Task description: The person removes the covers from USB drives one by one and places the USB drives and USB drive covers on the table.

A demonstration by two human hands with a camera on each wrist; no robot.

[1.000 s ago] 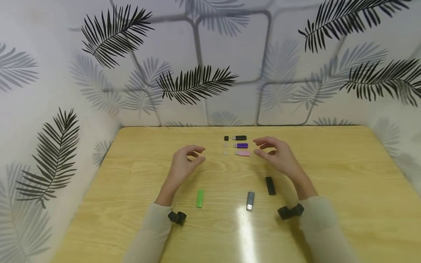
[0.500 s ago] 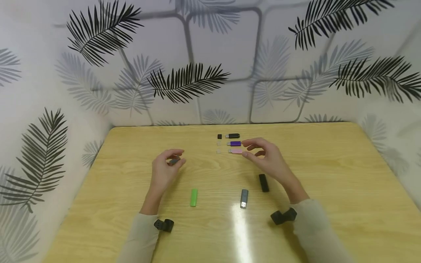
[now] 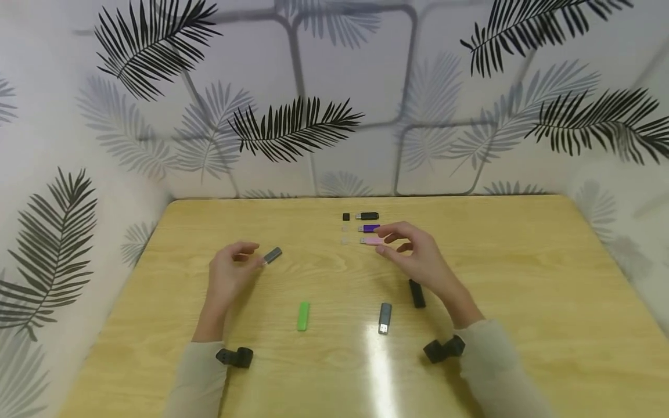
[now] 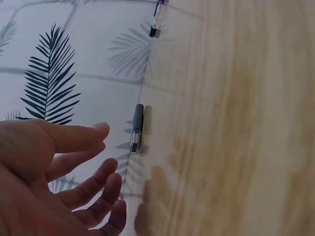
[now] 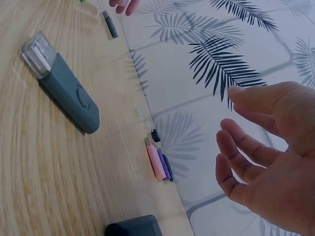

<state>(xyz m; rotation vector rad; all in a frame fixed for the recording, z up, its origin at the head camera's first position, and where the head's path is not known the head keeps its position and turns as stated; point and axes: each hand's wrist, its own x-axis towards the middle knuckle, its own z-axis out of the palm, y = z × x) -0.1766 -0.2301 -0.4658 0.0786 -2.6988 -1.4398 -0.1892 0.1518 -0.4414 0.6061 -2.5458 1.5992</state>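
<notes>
My left hand [image 3: 230, 273] is beside a grey USB stick [image 3: 272, 255] with a clear cap, on the left of the table. In the left wrist view the fingers, loosely bent, stand apart from this USB stick [image 4: 138, 120]. My right hand [image 3: 415, 255] hovers at the right end of a pink USB stick [image 3: 369, 241] and a purple USB stick [image 3: 368, 229], partly covering them from the head camera. Its fingers are loosely bent and hold nothing in the right wrist view. Behind these two lies a black USB stick [image 3: 369, 216].
A black cap [image 3: 346, 217] and two clear caps, one the front cap [image 3: 344, 240], line up left of the row. Nearer me lie a green USB stick [image 3: 303, 316], a second grey USB stick [image 3: 384, 313] and a black stick [image 3: 417, 294]. A patterned wall covering [image 3: 355, 157] rises behind.
My left hand has moved left and let go of the grey USB stick, which now lies on the table. My right hand has shifted slightly left over the row. The head view has turned a little.
</notes>
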